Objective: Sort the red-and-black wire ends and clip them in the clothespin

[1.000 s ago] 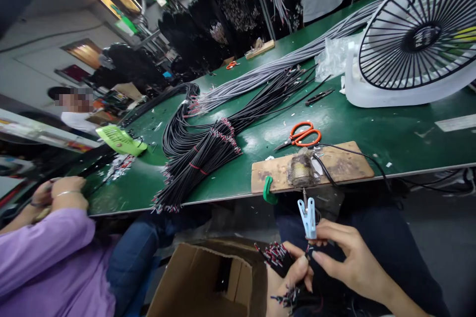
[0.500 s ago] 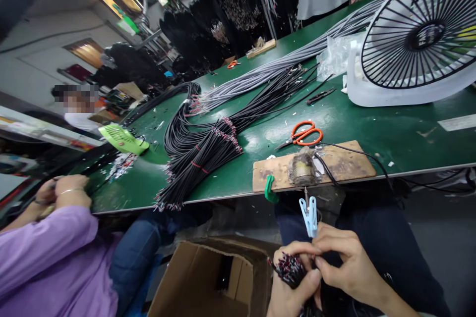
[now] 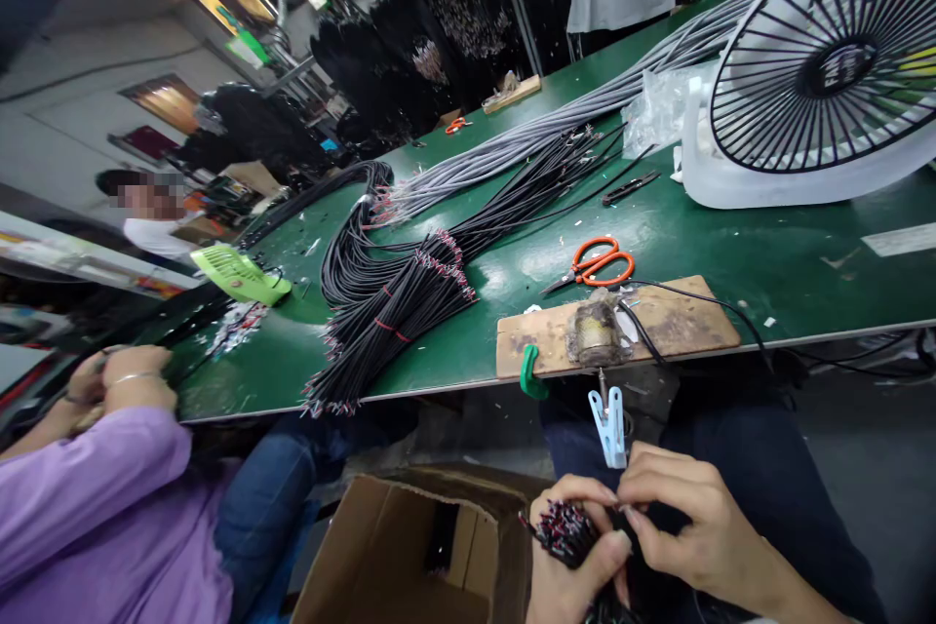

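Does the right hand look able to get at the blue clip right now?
Likely yes: the clip sits just beyond the right hand, with nothing visible between them. The left hand, holding the wires, seems clear of that path.

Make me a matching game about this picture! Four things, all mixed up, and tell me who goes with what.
Things:
1. left hand
2. clothespin
3. nearer scissors
4. box

Clues:
A. brown and open
B. lying on the green table
C. curled around black cables
D. pale blue

Pairs: 1-C, 2-D, 3-B, 4-A
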`<action>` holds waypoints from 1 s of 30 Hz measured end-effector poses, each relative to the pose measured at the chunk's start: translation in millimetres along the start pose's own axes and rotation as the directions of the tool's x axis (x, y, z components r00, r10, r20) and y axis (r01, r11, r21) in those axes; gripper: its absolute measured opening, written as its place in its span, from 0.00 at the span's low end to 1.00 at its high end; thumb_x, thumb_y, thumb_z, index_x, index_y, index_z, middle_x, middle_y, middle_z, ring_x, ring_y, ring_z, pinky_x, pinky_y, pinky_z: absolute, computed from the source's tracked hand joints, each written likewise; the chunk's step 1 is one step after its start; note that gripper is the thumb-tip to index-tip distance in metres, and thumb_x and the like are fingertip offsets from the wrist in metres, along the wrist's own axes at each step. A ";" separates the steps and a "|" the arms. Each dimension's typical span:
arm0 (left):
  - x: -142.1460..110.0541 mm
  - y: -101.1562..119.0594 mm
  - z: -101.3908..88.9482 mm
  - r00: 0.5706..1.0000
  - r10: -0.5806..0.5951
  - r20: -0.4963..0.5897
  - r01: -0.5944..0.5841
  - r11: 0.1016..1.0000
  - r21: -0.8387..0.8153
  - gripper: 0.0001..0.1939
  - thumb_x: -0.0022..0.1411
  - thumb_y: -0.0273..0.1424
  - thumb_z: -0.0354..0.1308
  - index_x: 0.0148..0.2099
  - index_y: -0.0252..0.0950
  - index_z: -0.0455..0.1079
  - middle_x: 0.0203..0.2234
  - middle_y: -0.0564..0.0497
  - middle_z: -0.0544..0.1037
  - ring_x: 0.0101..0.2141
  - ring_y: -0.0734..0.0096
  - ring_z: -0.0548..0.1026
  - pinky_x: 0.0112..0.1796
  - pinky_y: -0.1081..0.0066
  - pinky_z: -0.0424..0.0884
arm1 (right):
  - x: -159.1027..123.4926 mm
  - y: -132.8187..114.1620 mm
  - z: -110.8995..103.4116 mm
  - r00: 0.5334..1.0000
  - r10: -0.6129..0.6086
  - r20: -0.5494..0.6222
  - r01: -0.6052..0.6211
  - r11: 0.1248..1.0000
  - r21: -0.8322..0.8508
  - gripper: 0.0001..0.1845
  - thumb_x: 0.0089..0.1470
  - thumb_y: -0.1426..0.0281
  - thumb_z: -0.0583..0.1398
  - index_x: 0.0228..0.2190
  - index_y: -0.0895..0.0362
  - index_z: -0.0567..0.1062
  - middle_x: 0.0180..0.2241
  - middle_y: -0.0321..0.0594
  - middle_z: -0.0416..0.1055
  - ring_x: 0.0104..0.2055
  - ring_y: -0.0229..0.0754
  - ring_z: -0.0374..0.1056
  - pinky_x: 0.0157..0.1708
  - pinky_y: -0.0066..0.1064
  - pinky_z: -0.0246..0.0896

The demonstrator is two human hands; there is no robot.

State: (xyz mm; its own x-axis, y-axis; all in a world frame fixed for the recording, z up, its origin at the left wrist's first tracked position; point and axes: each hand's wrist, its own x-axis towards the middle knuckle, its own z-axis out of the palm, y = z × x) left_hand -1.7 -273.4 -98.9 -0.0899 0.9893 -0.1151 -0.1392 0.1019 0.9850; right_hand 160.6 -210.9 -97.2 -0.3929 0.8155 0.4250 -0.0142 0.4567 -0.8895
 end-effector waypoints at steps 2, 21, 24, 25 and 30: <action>-1.6 -0.4 -0.9 0.998 -0.051 0.032 0.053 0.998 -0.043 0.15 0.54 0.39 0.71 0.40 0.37 0.76 0.17 0.58 0.72 0.15 0.81 0.67 0.22 0.78 0.61 | 0.8 2.4 -5.5 0.999 -0.032 -0.040 0.029 0.998 -0.063 0.10 0.52 0.81 0.59 0.29 0.56 0.78 0.24 0.41 0.76 0.27 0.43 0.70 0.34 0.37 0.70; 10.0 7.2 3.9 0.999 0.001 0.044 -0.005 0.995 0.103 0.11 0.52 0.37 0.72 0.27 0.33 0.80 0.20 0.46 0.81 0.17 0.70 0.77 0.22 0.74 0.71 | -1.7 16.5 -5.7 0.799 0.443 0.407 -0.599 0.519 0.610 0.22 0.51 0.53 0.67 0.24 0.59 0.73 0.23 0.33 0.61 0.25 0.35 0.55 0.27 0.28 0.51; 13.3 12.2 6.6 0.999 0.042 0.029 -0.045 0.990 0.136 0.05 0.51 0.30 0.72 0.27 0.35 0.81 0.20 0.49 0.80 0.18 0.72 0.76 0.23 0.75 0.70 | 10.1 20.6 -10.1 0.791 0.499 0.356 -0.602 0.525 0.602 0.22 0.47 0.54 0.70 0.22 0.60 0.73 0.21 0.31 0.61 0.25 0.35 0.53 0.28 0.28 0.49; 14.1 13.3 7.2 0.999 0.039 0.015 -0.041 0.992 0.116 0.04 0.50 0.29 0.72 0.27 0.36 0.81 0.20 0.50 0.80 0.17 0.73 0.76 0.23 0.76 0.70 | 16.2 20.9 -11.6 0.792 0.527 0.308 -0.591 0.535 0.604 0.22 0.48 0.54 0.69 0.22 0.60 0.74 0.21 0.32 0.61 0.26 0.35 0.53 0.28 0.28 0.49; 16.9 17.6 5.0 0.995 0.096 -0.021 -0.095 0.994 0.054 0.03 0.51 0.27 0.72 0.29 0.39 0.81 0.21 0.53 0.78 0.19 0.75 0.75 0.25 0.76 0.70 | 48.0 16.7 -8.8 0.801 0.555 0.223 -0.530 0.486 0.695 0.27 0.49 0.47 0.66 0.25 0.61 0.77 0.23 0.35 0.66 0.26 0.36 0.55 0.28 0.28 0.50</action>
State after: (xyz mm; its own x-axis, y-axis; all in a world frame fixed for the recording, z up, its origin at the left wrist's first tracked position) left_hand -0.7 -254.4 -82.9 -0.1235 0.9921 -0.0227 -0.0766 0.0133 0.9970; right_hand 149.6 -161.0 -90.2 -0.5281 0.8276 -0.1903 -0.4381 -0.4575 -0.7738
